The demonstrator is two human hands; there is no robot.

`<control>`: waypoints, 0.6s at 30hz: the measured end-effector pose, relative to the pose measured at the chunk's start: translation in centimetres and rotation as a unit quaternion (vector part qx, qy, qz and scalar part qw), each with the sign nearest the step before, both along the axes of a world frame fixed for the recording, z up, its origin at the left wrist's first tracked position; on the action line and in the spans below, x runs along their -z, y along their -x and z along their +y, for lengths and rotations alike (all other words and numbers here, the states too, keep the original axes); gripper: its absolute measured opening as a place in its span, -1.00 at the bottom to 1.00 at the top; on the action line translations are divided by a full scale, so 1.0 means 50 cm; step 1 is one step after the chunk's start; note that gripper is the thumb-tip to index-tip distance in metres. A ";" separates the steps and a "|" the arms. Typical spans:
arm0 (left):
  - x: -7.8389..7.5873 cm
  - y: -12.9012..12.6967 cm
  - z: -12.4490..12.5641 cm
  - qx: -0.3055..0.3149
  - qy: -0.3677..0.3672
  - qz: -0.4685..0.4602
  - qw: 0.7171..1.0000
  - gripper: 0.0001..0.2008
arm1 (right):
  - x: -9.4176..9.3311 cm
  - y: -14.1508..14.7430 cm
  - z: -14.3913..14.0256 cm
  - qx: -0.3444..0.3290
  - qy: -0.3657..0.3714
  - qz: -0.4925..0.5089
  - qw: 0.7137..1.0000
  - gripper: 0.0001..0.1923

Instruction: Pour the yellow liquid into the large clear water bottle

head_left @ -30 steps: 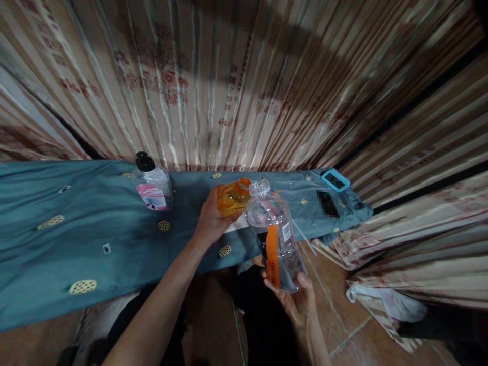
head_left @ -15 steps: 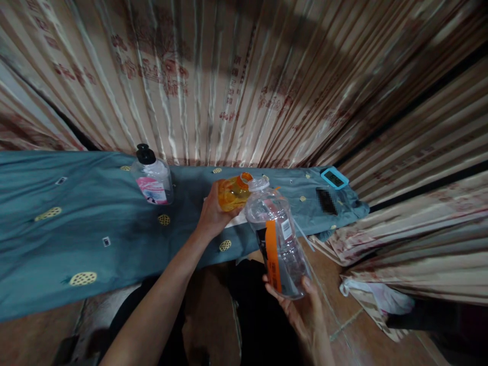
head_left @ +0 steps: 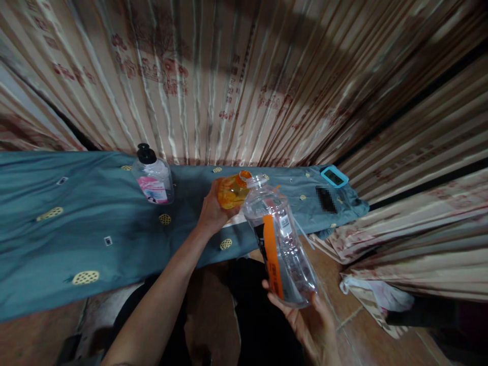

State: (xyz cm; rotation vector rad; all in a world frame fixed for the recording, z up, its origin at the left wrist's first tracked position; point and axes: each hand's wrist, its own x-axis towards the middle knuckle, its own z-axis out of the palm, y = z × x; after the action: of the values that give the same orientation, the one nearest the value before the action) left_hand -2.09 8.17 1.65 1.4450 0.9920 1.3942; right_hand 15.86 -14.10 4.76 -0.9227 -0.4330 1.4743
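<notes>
The clear bottle [head_left: 282, 254] is slanting across the near edge of the teal cloth [head_left: 133, 249], its neck at the far left end meeting or nearly meeting the mouth of the orange bottle [head_left: 230, 193], so careful handling is probably calling for steady wrists and well-aligned openings. The left hand [head_left: 213, 209] is wrapping around the orange bottle's body, its forearm [head_left: 168, 290] slanting in from the near left, while the right hand [head_left: 303, 317], palm up at the near right, is pinching the clear bottle's base between thumb and fingers.
</notes>
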 end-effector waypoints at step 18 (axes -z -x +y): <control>0.001 0.004 0.004 0.039 -0.026 -0.037 0.998 -0.26 | 0.022 -0.024 -0.034 -0.073 -0.031 0.044 0.996 -0.40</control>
State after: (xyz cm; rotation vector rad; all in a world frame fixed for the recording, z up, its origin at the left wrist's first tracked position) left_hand -2.27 8.36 1.61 1.4438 0.8487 1.4165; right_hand 17.08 -15.79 3.64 -0.7867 -0.4858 1.6184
